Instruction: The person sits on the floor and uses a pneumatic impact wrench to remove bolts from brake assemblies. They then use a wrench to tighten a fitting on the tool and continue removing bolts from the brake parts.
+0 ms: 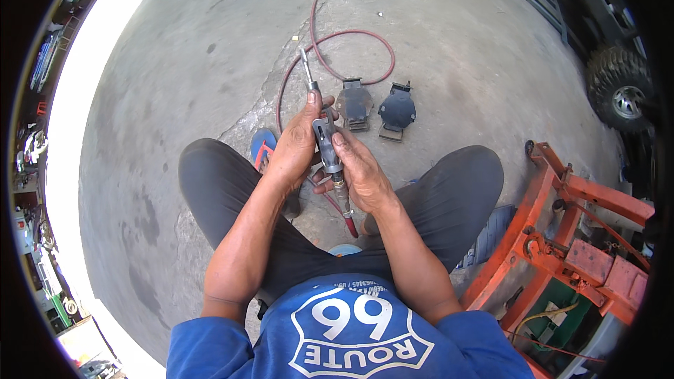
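Note:
An air die grinder (327,147) of dark metal is held upright in front of me, with a silver shaft (305,64) pointing away from me and a hose fitting toward me. My left hand (298,140) grips its upper part, thumb up along the collar. My right hand (358,168) is closed around the body, thumb beside the lever. A red hose (349,224) runs from the fitting. Beyond my hands, two dark brake pads (354,105) (397,109) with metal clips lie on the concrete floor.
The red hose (373,36) loops on the concrete floor (175,63). A red steel hoist frame (533,210) stands close at my right, with a large off-road tyre (616,88) beyond. A blue sandal (260,142) is by my left knee. Assorted items line the far left edge.

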Demonstrator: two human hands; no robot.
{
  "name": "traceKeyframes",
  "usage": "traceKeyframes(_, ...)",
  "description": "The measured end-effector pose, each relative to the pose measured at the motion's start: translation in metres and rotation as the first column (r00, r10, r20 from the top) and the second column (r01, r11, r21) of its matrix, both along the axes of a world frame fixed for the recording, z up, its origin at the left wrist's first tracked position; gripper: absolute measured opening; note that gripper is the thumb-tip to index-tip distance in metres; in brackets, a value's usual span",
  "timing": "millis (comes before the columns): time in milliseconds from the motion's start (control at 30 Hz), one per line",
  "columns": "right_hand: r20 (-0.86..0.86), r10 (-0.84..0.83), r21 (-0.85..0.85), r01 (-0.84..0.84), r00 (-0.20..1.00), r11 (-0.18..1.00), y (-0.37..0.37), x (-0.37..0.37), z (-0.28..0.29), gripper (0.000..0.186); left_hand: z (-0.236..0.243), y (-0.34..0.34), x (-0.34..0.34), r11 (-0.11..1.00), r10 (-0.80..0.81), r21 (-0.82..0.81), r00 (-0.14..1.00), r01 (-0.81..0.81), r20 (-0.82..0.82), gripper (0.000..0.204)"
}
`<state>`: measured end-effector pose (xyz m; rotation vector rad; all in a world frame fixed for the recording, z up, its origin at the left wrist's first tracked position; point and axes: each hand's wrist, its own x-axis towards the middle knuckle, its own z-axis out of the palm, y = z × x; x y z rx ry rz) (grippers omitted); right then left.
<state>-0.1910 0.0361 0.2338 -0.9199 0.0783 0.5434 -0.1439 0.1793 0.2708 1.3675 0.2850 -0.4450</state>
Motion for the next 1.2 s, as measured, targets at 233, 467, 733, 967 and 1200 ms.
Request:
traceKeyframes(233, 0.035, -0.371, 0.133, 0.364, 0.928, 0.922, -0.010, 0.011, -0.001, 0.034, -0.023, -0.008, -0.032, 0.980, -0.186, 0.085, 0.982, 0.182, 0.034, 0.063)
traceKeyframes(467, 0.098, -0.545, 0.252, 0.509, 0.833, 0.823, -0.055, 0.033, 0.021, 0.032, -0.012, -0.041, -0.056, 0.848, -0.381, 0.496, 0.865, 0.187, 0.326, 0.044)
traceKeyframes(733, -0.057, -0.567, 0.375, 0.544, 0.822, 0.751, -0.056, 0.033, 0.009, 0.036, -0.008, -0.050, -0.049, 0.775, -0.393, 0.631, 0.803, 0.027, 0.448, 0.040)
traceKeyframes(967, -0.049, -0.833, 0.284, 0.807, 0.551, 0.517, -0.087, 0.049, 0.012, 0.040, -0.046, -0.021, -0.071, 0.627, -0.579, 0.754, 0.766, 0.198, 0.281, 0.032)
traceKeyframes(1200, -0.106, -0.554, 0.124, 0.564, 0.826, 0.817, -0.088, 0.026, 0.009, 0.047, -0.095, -0.025, -0.045, 0.524, -0.642, 0.702, 0.766, 0.482, -0.046, 0.058)
